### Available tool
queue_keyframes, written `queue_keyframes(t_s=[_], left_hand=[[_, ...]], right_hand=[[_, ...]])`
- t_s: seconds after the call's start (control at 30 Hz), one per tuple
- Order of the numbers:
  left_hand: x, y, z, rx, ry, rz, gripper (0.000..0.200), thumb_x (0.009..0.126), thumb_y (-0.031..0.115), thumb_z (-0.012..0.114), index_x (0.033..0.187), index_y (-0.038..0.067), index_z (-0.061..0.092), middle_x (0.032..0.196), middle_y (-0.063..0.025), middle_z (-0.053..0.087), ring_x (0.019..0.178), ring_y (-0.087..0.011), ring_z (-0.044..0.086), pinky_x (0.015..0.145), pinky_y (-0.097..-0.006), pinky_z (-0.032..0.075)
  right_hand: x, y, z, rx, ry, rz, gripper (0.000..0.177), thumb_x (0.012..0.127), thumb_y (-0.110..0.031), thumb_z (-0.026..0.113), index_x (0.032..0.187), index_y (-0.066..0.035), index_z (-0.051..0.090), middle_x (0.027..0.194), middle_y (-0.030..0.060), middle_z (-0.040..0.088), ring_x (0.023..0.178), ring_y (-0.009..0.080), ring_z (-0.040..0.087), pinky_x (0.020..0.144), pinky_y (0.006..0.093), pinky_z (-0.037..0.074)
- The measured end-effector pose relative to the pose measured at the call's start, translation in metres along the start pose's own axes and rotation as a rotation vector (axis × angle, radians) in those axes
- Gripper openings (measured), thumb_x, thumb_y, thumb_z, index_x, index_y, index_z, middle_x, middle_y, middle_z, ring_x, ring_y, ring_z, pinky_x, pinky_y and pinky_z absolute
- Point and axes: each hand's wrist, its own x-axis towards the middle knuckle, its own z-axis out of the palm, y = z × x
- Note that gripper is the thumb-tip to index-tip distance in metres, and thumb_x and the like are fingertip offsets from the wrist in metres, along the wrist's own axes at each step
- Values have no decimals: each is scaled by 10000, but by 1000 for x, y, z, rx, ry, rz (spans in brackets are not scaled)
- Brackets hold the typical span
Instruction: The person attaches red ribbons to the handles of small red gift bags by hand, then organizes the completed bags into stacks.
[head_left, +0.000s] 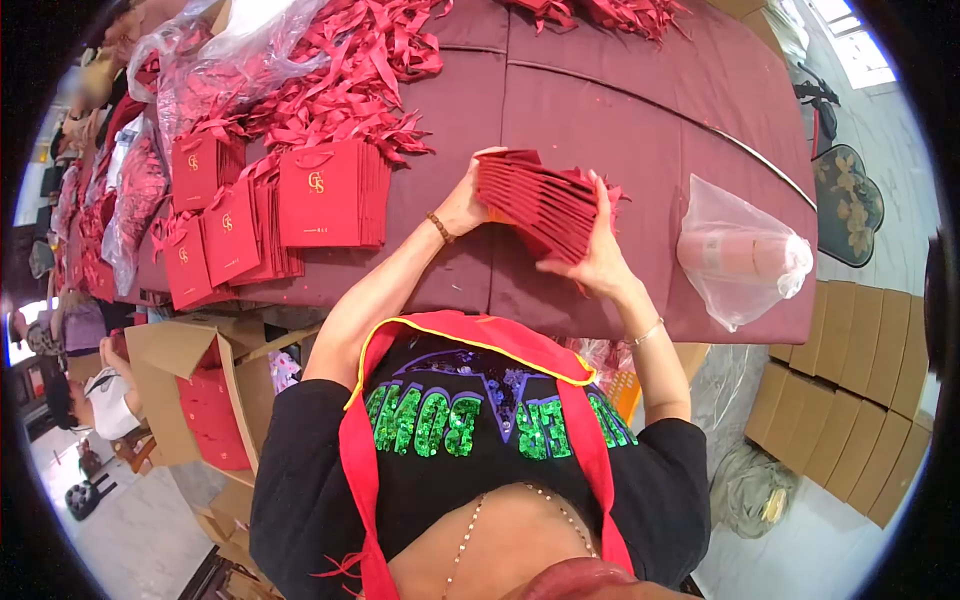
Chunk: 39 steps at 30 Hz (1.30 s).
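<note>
From where I stand, the left hand (468,203) and right hand (604,260) have a stack (543,205) of red bags between them, above the table (440,275), just above the frame's middle. The grip is firm, spread only as wide as the stack. I'd judge the step to be gathering and squaring it; the next move calls for even pressure from both sides, lest bags slip. More bags (325,195) sit at upper left, beside red ribbons (365,65).

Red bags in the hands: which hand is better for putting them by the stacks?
Probably the left hand: it grips the red bags on the side nearer the stacks. The right hand holds their other side, nearer the clear bag.
</note>
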Motion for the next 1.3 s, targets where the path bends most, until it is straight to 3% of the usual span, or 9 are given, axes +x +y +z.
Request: queue_keyframes(t_s=[0.07, 0.33, 0.43, 0.53, 0.67, 0.8, 0.97, 1.1, 1.3], left_hand=[[2, 5, 3, -452, 7, -300, 942, 546, 91, 859, 1323, 74, 326, 1294, -51, 394, 1208, -185, 415, 1020, -325, 378], [-5, 28, -21, -110, -238, -141, 1218, 612, 133, 845, 1463, 90, -25, 1460, -145, 214, 1372, -231, 174, 1115, -362, 164], [5, 42, -26, -637, -79, -272, 692, 874, 227, 615, 1438, 99, 233, 1433, -94, 324, 1299, -176, 334, 1064, -332, 281], [21, 68, -18, -201, 37, -337, 307, 911, 133, 546, 1190, 4, 559, 1056, -38, 619, 992, -89, 539, 883, -228, 420], [25, 57, -24, 78, 165, -110, 214, 906, 130, 543, 1065, 10, 620, 899, -46, 656, 816, -90, 595, 691, -234, 482], [38, 50, -59, -42, 682, -291, 173, 926, 162, 522, 1000, 31, 608, 687, -38, 627, 609, -110, 579, 580, -252, 472], [47, 52, -50, 128, 588, 161, 320, 857, 98, 634, 1162, 44, 549, 865, -33, 634, 779, -105, 586, 770, -250, 468], [38, 65, -36, 61, 141, -213, 253, 821, 84, 665, 1067, 48, 621, 945, -27, 651, 847, -101, 585, 758, -244, 471], [45, 67, -45, -196, 502, -406, 254, 909, 133, 511, 1154, 78, 551, 923, -40, 661, 839, -103, 611, 696, -237, 449]], right_hand=[[-1, 3, 3, -254, 133, -94, 1216, 597, -216, 854, 1425, -21, -15, 1382, 238, 268, 1290, 340, 326, 1073, 436, 279], [6, 35, 14, -169, 276, -109, 876, 621, -180, 827, 1311, -43, 305, 1213, 167, 467, 1121, 303, 505, 941, 384, 423], [9, 35, 13, -132, 259, -134, 797, 628, -164, 812, 1255, -47, 333, 1125, 135, 528, 1042, 274, 554, 899, 366, 446], [10, 30, 12, -81, 231, -23, 801, 634, -164, 806, 1252, -49, 309, 1119, 139, 528, 1039, 270, 549, 899, 369, 443], [13, 26, 8, -112, 241, -29, 805, 638, -175, 803, 1252, -48, 298, 1122, 149, 529, 1058, 291, 543, 909, 390, 435], [12, 25, 9, -57, 225, 14, 806, 636, -172, 801, 1256, -53, 300, 1139, 160, 524, 1075, 306, 538, 920, 393, 430], [13, 27, 9, -36, 218, 23, 804, 632, -170, 806, 1250, -50, 306, 1131, 149, 533, 1066, 283, 545, 918, 380, 432], [13, 27, 9, -92, 241, -9, 803, 631, -170, 808, 1246, -46, 307, 1119, 140, 538, 1059, 274, 547, 914, 376, 434], [13, 31, 10, -55, 218, -13, 815, 632, -164, 809, 1255, -43, 298, 1121, 141, 528, 1064, 269, 537, 916, 366, 429]])
